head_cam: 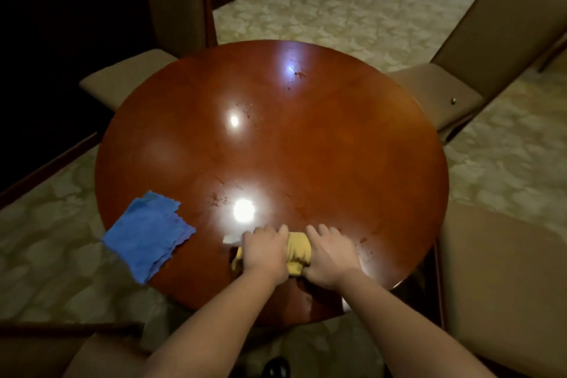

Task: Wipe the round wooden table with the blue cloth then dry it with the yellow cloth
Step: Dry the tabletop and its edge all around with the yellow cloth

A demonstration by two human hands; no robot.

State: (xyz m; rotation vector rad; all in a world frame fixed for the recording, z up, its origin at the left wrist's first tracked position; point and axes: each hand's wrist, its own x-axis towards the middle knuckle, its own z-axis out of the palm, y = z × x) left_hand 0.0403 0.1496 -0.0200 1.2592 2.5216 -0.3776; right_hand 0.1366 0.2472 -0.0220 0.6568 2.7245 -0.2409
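The round wooden table (pixel 322 138) fills the middle of the view, glossy, with light glare and small specks on it. A yellow cloth (pixel 298 252) lies bunched near the table's front edge. My left hand (pixel 265 250) presses down on its left part and my right hand (pixel 333 255) on its right part, fingers lying over the cloth. The blue cloth (pixel 148 233) lies folded at the table's left front edge, partly hanging over it, apart from both hands. A small white patch (pixel 231 239) shows just left of my left hand.
Beige upholstered chairs stand around the table: one at the back left (pixel 129 77), one at the back right (pixel 454 92), one at the right (pixel 503 279) and one near the bottom left (pixel 101 356). Patterned carpet (pixel 322 15) covers the floor.
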